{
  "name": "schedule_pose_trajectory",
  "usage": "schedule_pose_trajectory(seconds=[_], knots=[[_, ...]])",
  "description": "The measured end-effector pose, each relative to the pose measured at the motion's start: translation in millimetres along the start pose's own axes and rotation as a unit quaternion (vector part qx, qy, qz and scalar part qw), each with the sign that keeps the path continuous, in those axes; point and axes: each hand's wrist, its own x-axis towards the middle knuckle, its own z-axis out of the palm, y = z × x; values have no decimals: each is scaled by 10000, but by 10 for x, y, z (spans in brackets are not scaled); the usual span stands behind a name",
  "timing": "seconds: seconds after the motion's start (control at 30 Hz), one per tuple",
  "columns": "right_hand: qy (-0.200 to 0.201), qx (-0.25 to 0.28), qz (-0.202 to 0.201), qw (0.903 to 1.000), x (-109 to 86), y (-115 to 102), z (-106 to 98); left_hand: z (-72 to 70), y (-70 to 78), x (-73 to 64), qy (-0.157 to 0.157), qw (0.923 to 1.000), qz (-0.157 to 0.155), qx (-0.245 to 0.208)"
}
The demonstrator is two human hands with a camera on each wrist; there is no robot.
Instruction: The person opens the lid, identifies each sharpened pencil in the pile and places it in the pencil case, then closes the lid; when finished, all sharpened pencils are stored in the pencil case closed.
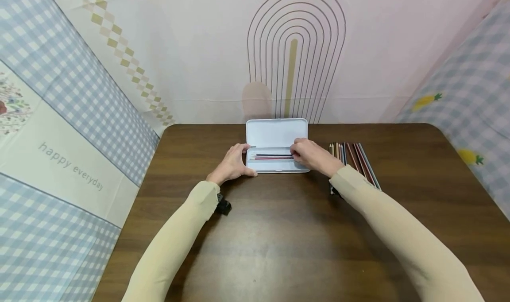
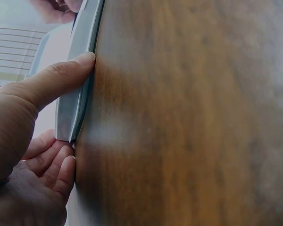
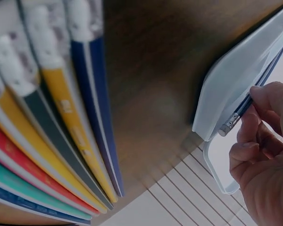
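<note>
A white pencil case (image 1: 276, 133) lies with its lid raised near the table's back edge. Several pencils (image 1: 272, 158), dark and red ones among them, lie lengthwise in its tray. My left hand (image 1: 230, 164) grips the case's left end, thumb on the front side (image 2: 75, 113) and fingers around the end. Over the right part of the tray, my right hand (image 1: 312, 155) pinches a dark blue pencil (image 3: 270, 68) near its silver eraser end. That pencil points along the case toward the left; its far part is hidden in the right wrist view.
To the right of the case, several coloured pencils (image 1: 364, 162) lie side by side, partly under my right forearm. Their white ends show large in the right wrist view, with a blue pencil (image 3: 95, 89) outermost. A patterned cloth (image 1: 207, 71) hangs behind the wooden table (image 1: 255, 240).
</note>
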Motion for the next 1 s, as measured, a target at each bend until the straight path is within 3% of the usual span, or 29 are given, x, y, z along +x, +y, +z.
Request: schedule_pose_trajectory(seconds=[0.33, 0.47, 0.7, 0.87, 0.93, 1.0], knots=[[-206, 50, -63, 9998, 72, 25, 11, 17, 1, -4, -28, 9999, -87, 85], [-286, 39, 27, 9996, 89, 28, 24, 88, -140, 101, 11, 10000, -70, -28], [-359, 51, 107, 9993, 122, 48, 34, 10, -24, 24, 28, 10000, -59, 66], [-370, 119, 116, 9992, 94, 52, 65, 170, -285, 175, 79, 9999, 99, 94], [-374, 133, 150, 9991, 90, 51, 71, 200, -327, 203, 117, 9997, 157, 164], [-349, 133, 151, 9992, 93, 51, 70, 165, -275, 168, 124, 9998, 143, 119]])
